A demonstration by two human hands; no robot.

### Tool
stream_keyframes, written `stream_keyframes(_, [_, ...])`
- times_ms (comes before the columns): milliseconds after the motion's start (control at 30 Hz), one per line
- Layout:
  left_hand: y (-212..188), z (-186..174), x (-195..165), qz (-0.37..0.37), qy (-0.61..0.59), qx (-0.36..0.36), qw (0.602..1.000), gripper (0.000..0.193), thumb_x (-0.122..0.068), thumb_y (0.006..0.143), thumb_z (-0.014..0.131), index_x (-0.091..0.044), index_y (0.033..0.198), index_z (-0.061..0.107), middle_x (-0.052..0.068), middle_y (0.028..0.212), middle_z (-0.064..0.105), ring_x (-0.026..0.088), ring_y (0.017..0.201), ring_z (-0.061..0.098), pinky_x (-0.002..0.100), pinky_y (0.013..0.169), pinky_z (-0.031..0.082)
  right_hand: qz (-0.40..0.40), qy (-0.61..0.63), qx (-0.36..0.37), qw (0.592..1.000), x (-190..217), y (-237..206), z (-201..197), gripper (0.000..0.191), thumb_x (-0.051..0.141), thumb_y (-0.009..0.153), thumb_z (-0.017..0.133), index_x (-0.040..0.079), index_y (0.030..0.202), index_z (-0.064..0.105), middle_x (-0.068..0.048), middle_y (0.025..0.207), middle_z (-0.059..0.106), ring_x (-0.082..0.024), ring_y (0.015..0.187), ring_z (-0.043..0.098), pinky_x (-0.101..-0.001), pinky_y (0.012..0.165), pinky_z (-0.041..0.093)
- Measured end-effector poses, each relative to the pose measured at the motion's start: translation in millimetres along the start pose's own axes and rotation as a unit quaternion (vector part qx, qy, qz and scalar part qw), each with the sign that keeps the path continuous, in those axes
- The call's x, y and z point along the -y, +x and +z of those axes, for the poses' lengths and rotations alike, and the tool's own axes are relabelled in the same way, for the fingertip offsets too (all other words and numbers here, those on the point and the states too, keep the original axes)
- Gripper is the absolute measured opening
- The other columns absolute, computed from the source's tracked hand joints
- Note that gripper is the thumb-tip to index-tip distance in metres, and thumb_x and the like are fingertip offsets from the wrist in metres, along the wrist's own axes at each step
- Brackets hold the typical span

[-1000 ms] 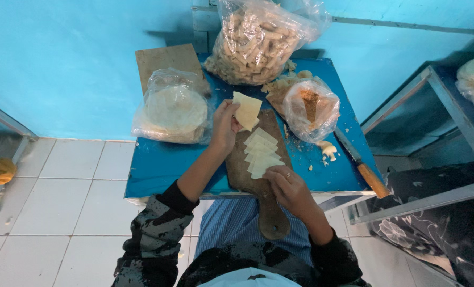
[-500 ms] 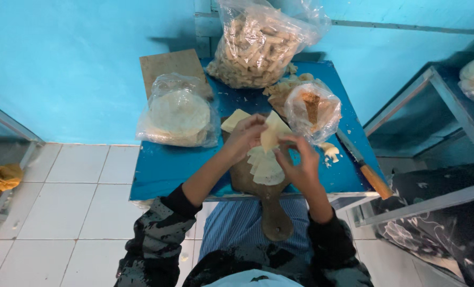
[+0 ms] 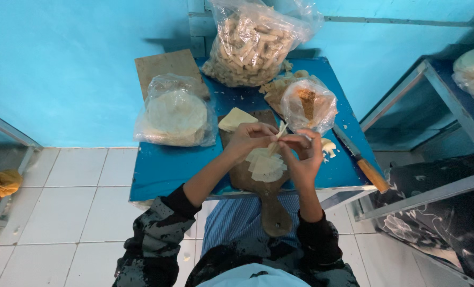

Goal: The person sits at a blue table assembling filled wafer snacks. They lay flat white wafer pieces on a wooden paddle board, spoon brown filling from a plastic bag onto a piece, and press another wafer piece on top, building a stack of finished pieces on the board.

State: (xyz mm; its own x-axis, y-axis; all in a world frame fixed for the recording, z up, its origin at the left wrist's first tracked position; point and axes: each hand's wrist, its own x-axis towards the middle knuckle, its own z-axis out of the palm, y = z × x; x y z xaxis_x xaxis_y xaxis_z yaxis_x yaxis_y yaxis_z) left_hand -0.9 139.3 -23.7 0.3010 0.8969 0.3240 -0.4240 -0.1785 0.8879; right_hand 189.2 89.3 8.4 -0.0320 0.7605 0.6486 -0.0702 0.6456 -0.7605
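Both hands, left hand and right hand, pinch 1 thin wrapper sheet above the wooden board. Looks light, limp, tear-prone; best gripped at edges.

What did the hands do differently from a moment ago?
A second ago the left hand reached toward the pale square sheet and the right hand rested low on the wooden board. Now both have lifted and met above the board, pinching one thin pale wrapper between them. The stack of wrappers, the bags and the knife stayed put.
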Motion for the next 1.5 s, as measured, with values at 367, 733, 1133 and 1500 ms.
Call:
stream_keyframes(367, [0.6, -4.2, 4.3, -0.020, 0.011, 0.005, 1.000, 0.015, -0.014, 0.094, 0.077, -0.002, 0.103, 0.074, 0.007, 0.112, 0.071, 0.015, 0.099, 0.070, 0.033, 0.087, 0.058, 0.062, 0.061, -0.023, 0.996, -20.2, -4.3, -1.7, 0.054, -0.017, 0.090, 0.070, 0.006, 0.133, 0.046, -0.008, 0.106, 0.067, -0.015, 0.102, 0.068, -0.0286, 0.092, 0.057])
stream_keyframes(733, [15.3, -22.2, 6.2, -0.058, -0.158, -0.148, 0.974, 0.018, -0.026, 0.101, 0.060, -0.009, 0.107, 0.062, 0.008, 0.102, 0.068, 0.020, 0.089, 0.072, 0.040, 0.084, 0.062, 0.223, 0.350, -0.186, 0.891, -51.3, 8.0, -39.5, 0.030, -0.004, 0.094, 0.058, 0.009, 0.121, 0.051, -0.013, 0.116, 0.067, -0.025, 0.105, 0.070, -0.0375, 0.089, 0.061])
stream_keyframes(1133, [-1.0, -16.7, -55.1, 0.289, 0.675, -0.246, 0.632, 0.038, -0.024, 0.085, 0.083, -0.007, 0.114, 0.063, 0.013, 0.112, 0.063, 0.028, 0.103, 0.059, 0.042, 0.085, 0.052, 0.243, 0.160, 0.039, 0.956, 5.5, -6.3, -42.7, 0.035, -0.008, 0.092, 0.066, 0.004, 0.123, 0.057, -0.006, 0.105, 0.065, -0.015, 0.090, 0.067, -0.0293, 0.074, 0.055])
stream_keyframes(1500, [-39.7, 17.3, -40.9, -0.035, 0.292, 0.055, 0.954, 0.018, -0.016, 0.091, 0.078, -0.002, 0.100, 0.072, 0.006, 0.089, 0.074, 0.011, 0.085, 0.071, 0.030, 0.077, 0.058, 0.267, 0.021, 0.217, 0.939, 47.3, -0.3, -42.2, 0.067, -0.011, 0.077, 0.077, 0.010, 0.136, 0.055, -0.006, 0.106, 0.071, -0.013, 0.094, 0.068, -0.0304, 0.083, 0.059])
